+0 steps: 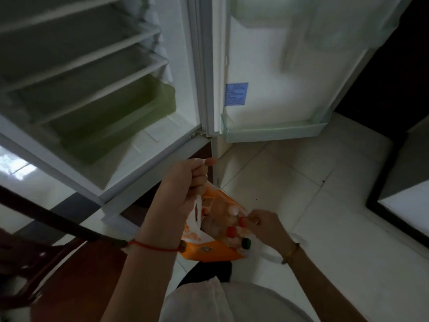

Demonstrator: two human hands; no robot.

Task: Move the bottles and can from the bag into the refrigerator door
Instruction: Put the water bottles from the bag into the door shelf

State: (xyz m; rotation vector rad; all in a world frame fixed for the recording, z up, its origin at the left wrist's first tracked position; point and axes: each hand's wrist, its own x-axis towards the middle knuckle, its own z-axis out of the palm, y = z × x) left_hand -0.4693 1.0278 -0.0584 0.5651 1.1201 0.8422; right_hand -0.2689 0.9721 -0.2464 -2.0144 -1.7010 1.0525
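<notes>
An orange and white bag [209, 251] hangs in front of me, low in the middle. My left hand [188, 182] grips its white handle from above. Inside it stand several bottles: one with a white cap [233, 209], two with red caps [231, 231] and one with a green cap [246, 243]. My right hand [264, 223] is at the bag's right edge, its fingers pinching the red-capped bottle [242, 221] at the top. The refrigerator door [267, 66] stands open ahead, with its bottom door shelf [274, 131] holding nothing. A can is not visible.
The refrigerator body [92, 89] is open on the left, with bare shelves and a green drawer [111, 117]. A dark wooden chair [58, 252] stands at the lower left. White floor tiles [301, 194] spread to the right, and a dark cabinet [399, 182] is at the far right.
</notes>
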